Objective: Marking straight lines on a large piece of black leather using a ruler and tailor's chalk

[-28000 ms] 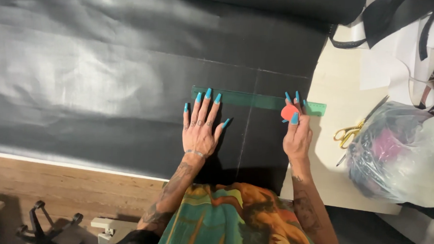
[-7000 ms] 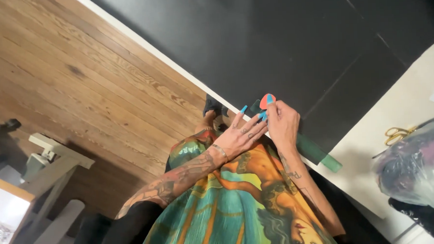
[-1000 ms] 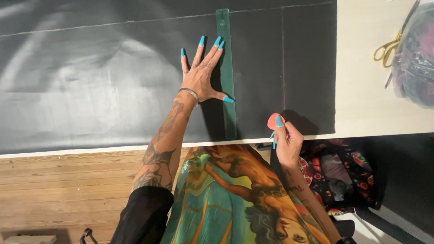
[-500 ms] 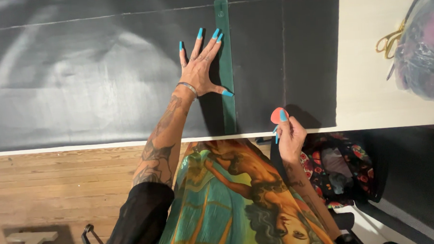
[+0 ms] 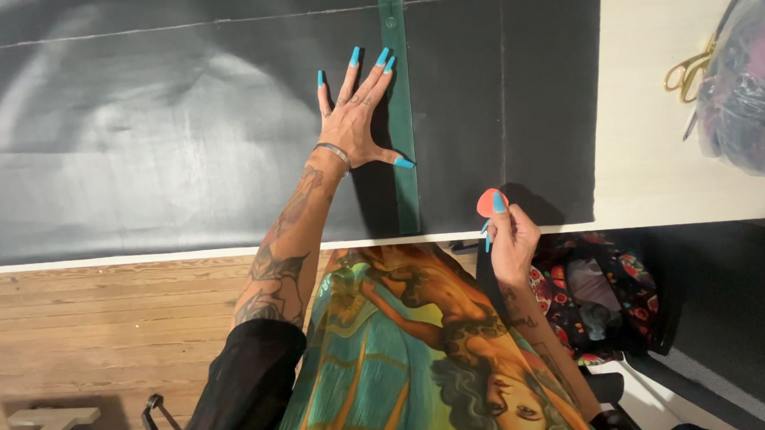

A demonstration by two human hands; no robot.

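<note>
Since half a second ago my right hand (image 5: 511, 235) has risen a little toward the black fabric (image 5: 181, 138), fingers pinching the orange chalk (image 5: 489, 203) at the table edge. My left hand (image 5: 357, 121) presses flat, fingers spread, on the green ruler (image 5: 404, 188).

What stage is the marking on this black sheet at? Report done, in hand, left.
Done: two pale lines cross the black sheet, a long line at the far side and a short line right of the green ruler.
In hand: the left hand steadies the ruler; the right hand pinches orange chalk near its end.
Left: no line shows along the ruler; the scissors lie aside, the sheet looks uncut.
</note>
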